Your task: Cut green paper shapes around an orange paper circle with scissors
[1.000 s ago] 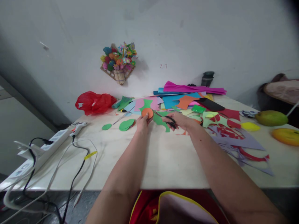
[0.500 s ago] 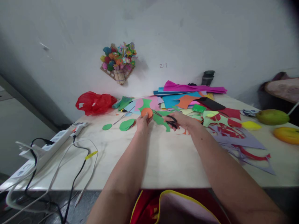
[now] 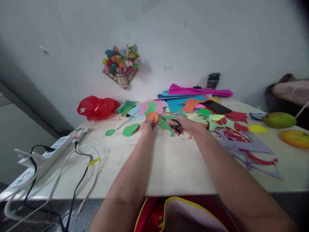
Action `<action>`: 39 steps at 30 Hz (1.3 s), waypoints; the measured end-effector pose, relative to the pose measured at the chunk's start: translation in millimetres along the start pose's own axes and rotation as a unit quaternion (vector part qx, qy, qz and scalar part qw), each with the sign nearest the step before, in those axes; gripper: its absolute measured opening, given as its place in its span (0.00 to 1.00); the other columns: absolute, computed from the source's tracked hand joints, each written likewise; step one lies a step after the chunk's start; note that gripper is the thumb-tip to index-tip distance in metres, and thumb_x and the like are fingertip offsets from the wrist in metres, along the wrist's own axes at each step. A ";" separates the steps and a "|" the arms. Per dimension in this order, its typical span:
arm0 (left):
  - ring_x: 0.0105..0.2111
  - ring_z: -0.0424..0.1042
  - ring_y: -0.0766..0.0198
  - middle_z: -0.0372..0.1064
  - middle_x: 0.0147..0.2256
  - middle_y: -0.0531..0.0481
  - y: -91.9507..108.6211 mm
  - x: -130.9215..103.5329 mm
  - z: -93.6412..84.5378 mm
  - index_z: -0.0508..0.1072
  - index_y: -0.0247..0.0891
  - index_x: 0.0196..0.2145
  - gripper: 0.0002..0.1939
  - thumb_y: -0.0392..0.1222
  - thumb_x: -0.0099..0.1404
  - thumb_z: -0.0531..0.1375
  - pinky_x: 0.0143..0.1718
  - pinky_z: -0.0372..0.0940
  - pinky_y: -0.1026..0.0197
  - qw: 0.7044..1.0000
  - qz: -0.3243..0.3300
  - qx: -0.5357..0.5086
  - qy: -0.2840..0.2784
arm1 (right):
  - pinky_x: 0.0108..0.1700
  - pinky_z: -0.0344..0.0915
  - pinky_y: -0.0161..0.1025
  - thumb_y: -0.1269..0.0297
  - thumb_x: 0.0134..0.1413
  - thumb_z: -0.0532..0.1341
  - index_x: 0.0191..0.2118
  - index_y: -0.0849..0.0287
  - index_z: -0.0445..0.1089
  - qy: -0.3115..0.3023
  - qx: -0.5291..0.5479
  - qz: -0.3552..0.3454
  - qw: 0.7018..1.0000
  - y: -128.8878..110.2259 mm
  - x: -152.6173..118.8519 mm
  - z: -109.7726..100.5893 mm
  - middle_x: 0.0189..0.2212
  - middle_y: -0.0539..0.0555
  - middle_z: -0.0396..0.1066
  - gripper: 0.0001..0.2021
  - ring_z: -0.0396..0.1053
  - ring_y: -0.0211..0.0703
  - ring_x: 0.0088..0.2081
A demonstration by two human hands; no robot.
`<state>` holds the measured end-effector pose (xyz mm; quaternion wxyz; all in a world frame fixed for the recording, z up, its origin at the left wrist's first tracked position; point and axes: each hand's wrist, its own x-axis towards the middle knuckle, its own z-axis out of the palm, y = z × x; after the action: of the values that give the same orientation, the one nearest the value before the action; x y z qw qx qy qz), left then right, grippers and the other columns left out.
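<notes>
My left hand (image 3: 148,125) pinches an orange paper disc (image 3: 152,117), its thumb on the disc's lower part. On the right, my right hand (image 3: 180,124) grips black-handled scissors (image 3: 177,126), whose blades point left toward the disc's right edge. Whether the blades touch the disc is too small to tell. Green paper (image 3: 166,126) with cut-out edges lies beneath the scissors. Left of my left hand are overlapping green ovals (image 3: 130,129) and a smaller green oval (image 3: 110,132). Thin orange offcuts (image 3: 188,137) lie near my right hand.
Coloured sheets (image 3: 183,104) are piled at the back, with a red plastic bag (image 3: 98,108) to the left. Purple and red scraps (image 3: 243,140) and two fruits (image 3: 278,120) lie at right. A power strip (image 3: 51,151) and cables run along the left side.
The view has shifted slightly, moving the background a little left. Both hands keep nearly the same grips on the disc and the scissors.
</notes>
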<state>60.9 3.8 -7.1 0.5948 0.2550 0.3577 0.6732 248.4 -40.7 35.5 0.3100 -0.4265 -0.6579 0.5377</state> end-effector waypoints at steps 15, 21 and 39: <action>0.25 0.78 0.62 0.77 0.29 0.43 2.4 -16.1 15.0 0.75 0.29 0.37 0.06 0.30 0.59 0.65 0.29 0.71 0.66 0.999 -0.034 0.017 -0.026 | 0.14 0.52 0.28 0.50 0.55 0.66 0.27 0.60 0.65 0.071 -0.001 0.005 0.997 1.8 7.1 14.7 0.18 0.51 0.71 0.19 0.66 0.32 0.15; 0.26 0.77 0.63 0.77 0.28 0.45 1.0 -17.4 16.9 0.75 0.29 0.41 0.10 0.31 0.60 0.64 0.33 0.72 0.64 0.999 -0.036 0.032 -0.020 | 0.14 0.53 0.28 0.52 0.58 0.65 0.28 0.60 0.65 0.089 0.013 -0.002 0.996 7.8 12.3 17.0 0.18 0.50 0.71 0.17 0.66 0.33 0.15; 0.28 0.79 0.60 0.77 0.27 0.44 -2.0 -17.4 17.3 0.74 0.29 0.40 0.08 0.31 0.61 0.65 0.36 0.73 0.62 0.998 -0.037 0.040 -0.026 | 0.13 0.50 0.29 0.51 0.56 0.65 0.27 0.60 0.65 0.123 0.011 0.000 0.992 4.8 12.7 22.8 0.16 0.48 0.66 0.18 0.63 0.33 0.14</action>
<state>78.3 -10.1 3.3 0.6174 0.2824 0.3780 0.6295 224.2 -39.2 25.0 0.3939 -0.4858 -0.6086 0.4883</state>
